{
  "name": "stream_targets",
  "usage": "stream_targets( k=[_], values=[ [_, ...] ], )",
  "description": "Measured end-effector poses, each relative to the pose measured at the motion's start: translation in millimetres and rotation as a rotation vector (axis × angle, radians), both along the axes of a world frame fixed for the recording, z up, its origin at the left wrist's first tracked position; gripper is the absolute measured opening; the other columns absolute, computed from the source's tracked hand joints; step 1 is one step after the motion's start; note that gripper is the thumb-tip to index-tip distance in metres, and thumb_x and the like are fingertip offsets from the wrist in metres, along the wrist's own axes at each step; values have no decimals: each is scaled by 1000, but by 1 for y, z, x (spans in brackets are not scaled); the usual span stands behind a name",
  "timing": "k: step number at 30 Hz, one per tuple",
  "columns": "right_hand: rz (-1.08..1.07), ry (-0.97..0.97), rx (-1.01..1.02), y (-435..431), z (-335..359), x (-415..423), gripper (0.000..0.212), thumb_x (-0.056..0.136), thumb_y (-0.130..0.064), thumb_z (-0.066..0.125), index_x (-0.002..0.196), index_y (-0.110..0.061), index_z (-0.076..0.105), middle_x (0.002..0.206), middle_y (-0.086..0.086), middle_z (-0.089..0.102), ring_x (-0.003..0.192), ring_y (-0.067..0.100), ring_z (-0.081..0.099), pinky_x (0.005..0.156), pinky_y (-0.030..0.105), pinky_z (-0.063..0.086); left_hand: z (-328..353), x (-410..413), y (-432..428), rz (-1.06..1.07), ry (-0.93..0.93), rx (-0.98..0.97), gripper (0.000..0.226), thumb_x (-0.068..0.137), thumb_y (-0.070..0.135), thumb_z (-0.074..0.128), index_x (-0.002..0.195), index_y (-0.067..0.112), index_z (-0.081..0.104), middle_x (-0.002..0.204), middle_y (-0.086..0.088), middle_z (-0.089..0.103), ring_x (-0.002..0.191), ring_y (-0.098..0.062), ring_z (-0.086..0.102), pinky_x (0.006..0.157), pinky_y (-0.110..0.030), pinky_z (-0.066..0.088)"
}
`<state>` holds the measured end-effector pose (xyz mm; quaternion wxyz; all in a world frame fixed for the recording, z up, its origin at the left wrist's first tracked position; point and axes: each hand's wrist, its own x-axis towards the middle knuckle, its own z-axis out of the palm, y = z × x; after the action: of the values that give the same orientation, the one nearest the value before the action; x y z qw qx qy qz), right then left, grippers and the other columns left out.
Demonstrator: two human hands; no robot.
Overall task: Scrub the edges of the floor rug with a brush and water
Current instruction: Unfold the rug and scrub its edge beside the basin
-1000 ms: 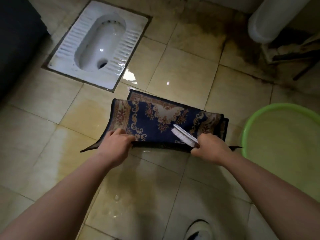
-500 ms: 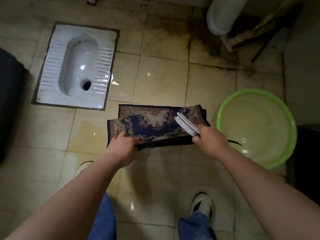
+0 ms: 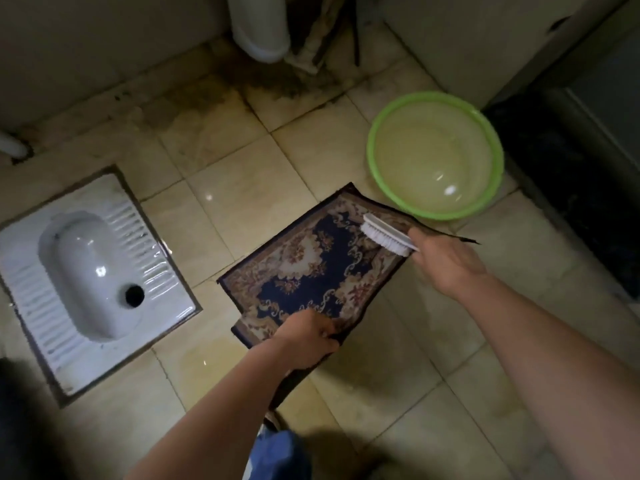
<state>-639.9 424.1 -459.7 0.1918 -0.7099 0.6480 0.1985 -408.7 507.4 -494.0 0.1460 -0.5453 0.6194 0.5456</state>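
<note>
A small navy rug [image 3: 311, 271] with a beige floral border lies folded on the wet tile floor. My left hand [image 3: 306, 336] grips its near edge, fingers curled around the fabric. A white scrub brush [image 3: 386, 233] is held by my right hand [image 3: 441, 259], its bristles down on the rug's far right border. Just beyond the brush stands a green basin [image 3: 377, 181] with water in it.
A white squat toilet pan [image 3: 162, 275] is set into the floor at left. A white pipe [image 3: 259, 29] and some clutter stand against the back wall. A dark step [image 3: 581, 202] runs along the right. My blue trouser leg [image 3: 280, 455] shows at the bottom.
The view has swung, so the rug now lies diagonally and the basin sits above it. Both hands keep their holds; the brush stays on the rug's right border.
</note>
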Motion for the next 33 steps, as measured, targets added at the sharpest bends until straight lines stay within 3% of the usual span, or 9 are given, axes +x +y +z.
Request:
stream_targets(
  k=[3,5,8,13,18,23,26,29,33],
  values=[
    [-38,16,18,30,-7,-31,14,97,-19,42,110,-14,43,100,18,63,88,33,59,64,36,40,-12,-26,8,-65,100,95,22,90,22,62,107,10,68,128,6,53,123,-10,45,87,-18,33],
    [-53,43,14,49,-15,-54,14,97,-19,41,111,-14,43,99,18,63,86,34,59,62,35,37,-23,-46,16,-65,171,178,19,88,22,65,104,12,70,148,10,37,137,-9,30,98,-20,30],
    [-153,61,-32,87,-31,-98,16,98,-22,42,112,-14,44,87,16,60,78,33,57,59,34,34,-40,-91,36,-174,223,229,21,87,26,66,104,14,71,154,9,26,143,-10,18,111,-29,24],
    [-336,44,-95,159,-75,-164,12,98,-21,42,107,-13,43,78,12,52,66,28,46,58,37,43,-78,-162,75,-336,299,309,27,88,27,66,111,12,69,157,8,19,145,-8,0,114,-32,8],
    [-466,171,-130,235,-123,-217,16,99,-25,42,112,-16,42,90,16,61,68,29,50,52,33,28,-130,-220,122,-468,315,327,28,86,31,68,110,16,69,156,12,18,145,-11,1,115,-38,11],
    [-502,284,9,314,-175,-260,17,99,-29,41,115,-22,40,82,7,55,72,27,54,59,32,37,-180,-283,176,-824,396,209,35,87,35,66,118,20,65,158,9,13,144,-13,-5,116,-38,4],
    [-574,289,11,351,-198,-278,30,98,-32,43,126,-25,41,107,12,62,88,30,62,69,34,47,-205,-306,197,-890,397,222,34,88,34,65,118,18,65,157,5,14,143,-12,5,114,-35,12],
    [-625,258,-5,375,-226,-284,26,96,-29,45,121,-27,46,111,13,62,92,31,63,68,33,43,-227,-316,214,-928,388,222,32,90,30,64,118,15,65,154,2,23,142,-16,9,111,-30,17],
    [-908,102,-106,394,-279,-282,21,96,-14,41,114,-16,51,109,21,62,95,37,60,67,33,40,-247,-322,242,-1143,264,269,50,96,43,48,139,17,47,156,-1,22,143,-21,13,113,-30,14]
  ],
)
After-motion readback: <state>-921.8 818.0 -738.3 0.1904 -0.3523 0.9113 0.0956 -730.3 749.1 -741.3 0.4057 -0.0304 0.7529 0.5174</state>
